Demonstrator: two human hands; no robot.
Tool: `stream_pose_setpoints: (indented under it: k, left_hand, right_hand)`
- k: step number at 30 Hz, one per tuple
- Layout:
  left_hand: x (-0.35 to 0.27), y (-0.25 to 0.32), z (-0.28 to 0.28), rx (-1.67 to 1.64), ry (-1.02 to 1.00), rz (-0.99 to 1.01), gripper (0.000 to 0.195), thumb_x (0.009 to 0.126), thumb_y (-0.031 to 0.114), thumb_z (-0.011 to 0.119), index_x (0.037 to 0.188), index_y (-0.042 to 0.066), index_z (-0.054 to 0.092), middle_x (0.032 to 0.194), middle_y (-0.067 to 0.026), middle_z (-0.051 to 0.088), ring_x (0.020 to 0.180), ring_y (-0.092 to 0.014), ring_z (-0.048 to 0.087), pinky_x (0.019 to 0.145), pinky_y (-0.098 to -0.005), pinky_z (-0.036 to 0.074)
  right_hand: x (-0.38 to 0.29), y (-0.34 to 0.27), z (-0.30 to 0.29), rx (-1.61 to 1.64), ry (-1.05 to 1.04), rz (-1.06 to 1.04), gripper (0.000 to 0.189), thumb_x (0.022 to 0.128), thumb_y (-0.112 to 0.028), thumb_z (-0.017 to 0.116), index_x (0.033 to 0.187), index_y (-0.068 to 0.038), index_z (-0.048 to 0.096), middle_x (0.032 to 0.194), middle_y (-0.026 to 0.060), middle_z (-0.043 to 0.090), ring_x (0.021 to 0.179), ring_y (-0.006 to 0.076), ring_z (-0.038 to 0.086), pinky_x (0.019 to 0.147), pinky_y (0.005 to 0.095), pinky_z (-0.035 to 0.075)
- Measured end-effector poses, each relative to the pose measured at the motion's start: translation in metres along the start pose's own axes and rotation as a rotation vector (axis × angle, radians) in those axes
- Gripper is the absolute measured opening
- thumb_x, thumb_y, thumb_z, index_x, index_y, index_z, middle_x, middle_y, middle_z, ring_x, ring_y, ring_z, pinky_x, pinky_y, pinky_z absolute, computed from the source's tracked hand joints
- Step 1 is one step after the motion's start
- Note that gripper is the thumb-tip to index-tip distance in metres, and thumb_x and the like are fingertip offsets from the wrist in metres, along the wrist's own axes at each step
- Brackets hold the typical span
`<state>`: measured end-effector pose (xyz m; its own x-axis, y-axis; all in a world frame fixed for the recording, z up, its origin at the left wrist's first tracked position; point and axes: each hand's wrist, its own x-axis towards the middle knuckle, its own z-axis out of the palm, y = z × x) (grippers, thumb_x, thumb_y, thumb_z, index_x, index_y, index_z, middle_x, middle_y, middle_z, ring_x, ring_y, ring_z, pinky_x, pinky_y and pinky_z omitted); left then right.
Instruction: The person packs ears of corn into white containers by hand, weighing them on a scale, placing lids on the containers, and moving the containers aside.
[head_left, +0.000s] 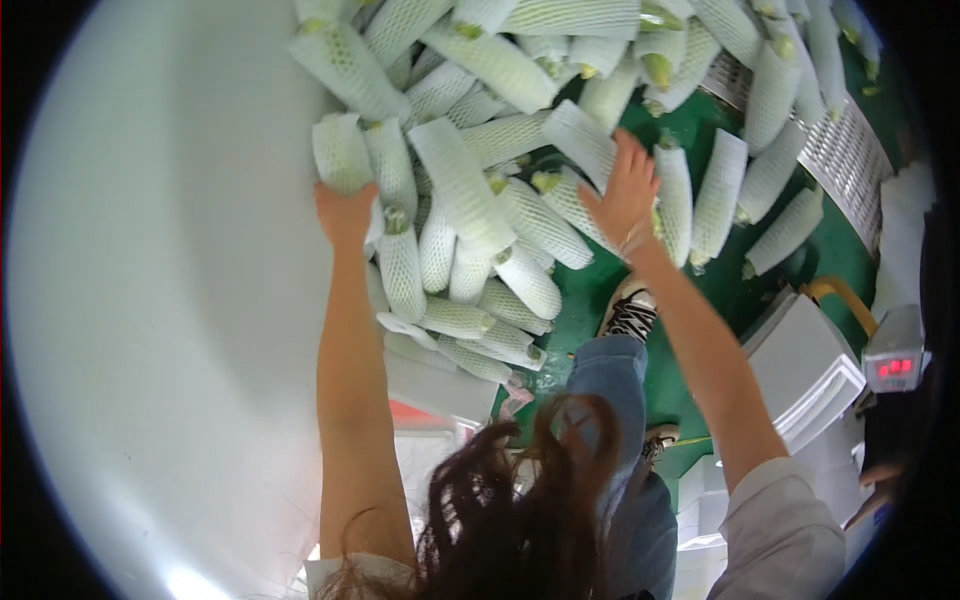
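Many pale green vegetables in white foam-net sleeves lie heaped before me. At the heap's left edge, my left hand (345, 214) is closed around the lower end of one upright sleeved vegetable (341, 154), beside the white wall. My right hand (628, 187) lies over the lower right end of another sleeved vegetable (581, 139), thumb apart from the fingers; whether it grips is unclear. Between my hands, a large sleeved vegetable (461, 187) rests on top of others. Just right of my right hand, a further sleeved vegetable (673, 199) lies on the green floor (585, 300).
A patterned metal plate (844, 165) lies at the right. Nearby are white foam boxes (806, 360) and a digital display (892, 356) with red figures. Another person's hand (881, 487) shows at the far right. My shoe (634, 311) stands below the heap.
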<state>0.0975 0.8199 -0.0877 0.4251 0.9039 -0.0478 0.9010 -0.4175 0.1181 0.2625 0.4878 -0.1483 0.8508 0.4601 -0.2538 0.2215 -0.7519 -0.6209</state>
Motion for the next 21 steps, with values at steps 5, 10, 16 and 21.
stream_pose_setpoints:
  k: [5, 10, 16, 21]
  left_hand:
    - [-0.104, 0.054, 0.001, -0.852, -0.394, -0.188, 0.055, 0.073, 0.016, 0.075, 0.121, -0.002, 0.053, 0.111, -0.0183, 0.059, 0.089, -0.023, 0.061, 0.074, -0.0391, 0.053]
    - [-0.359, 0.179, -0.108, -1.158, -1.012, -0.413, 0.054, 0.081, 0.017, 0.061, 0.129, 0.0, 0.042, 0.12, -0.0141, 0.053, 0.107, -0.025, 0.054, 0.091, -0.0389, 0.046]
    - [-0.584, 0.254, -0.125, -0.991, -1.649, 0.631, 0.052, 0.082, 0.017, 0.065, 0.127, 0.001, 0.045, 0.122, -0.0163, 0.05, 0.114, -0.029, 0.05, 0.098, -0.0385, 0.04]
    - [-0.637, 0.282, -0.092, -0.594, -1.175, 1.212, 0.037, 0.075, 0.012, 0.065, 0.109, 0.001, 0.054, 0.106, -0.0185, 0.053, 0.103, -0.036, 0.05, 0.09, -0.0452, 0.04]
  right_hand:
    - [-0.169, 0.006, -0.112, 0.538, -0.237, 0.169, 0.077, 0.07, -0.015, 0.075, 0.134, 0.002, 0.036, 0.127, 0.0234, 0.043, 0.12, 0.0389, 0.043, 0.105, 0.0414, 0.033]
    - [-0.258, -0.023, -0.234, 0.554, -0.131, 0.261, 0.093, 0.064, -0.02, 0.08, 0.14, 0.0, 0.03, 0.136, 0.0242, 0.038, 0.127, 0.0401, 0.038, 0.106, 0.0435, 0.033]
    - [-0.446, 0.109, -0.365, 0.237, 0.11, 0.952, 0.09, 0.064, -0.013, 0.076, 0.141, -0.01, 0.031, 0.115, 0.0239, 0.056, 0.1, 0.0393, 0.06, 0.081, 0.0442, 0.051]
    - [-0.58, 0.177, -0.475, 0.241, 0.089, 1.121, 0.083, 0.061, -0.011, 0.073, 0.136, -0.009, 0.037, 0.095, 0.0193, 0.067, 0.086, 0.029, 0.067, 0.08, 0.039, 0.052]
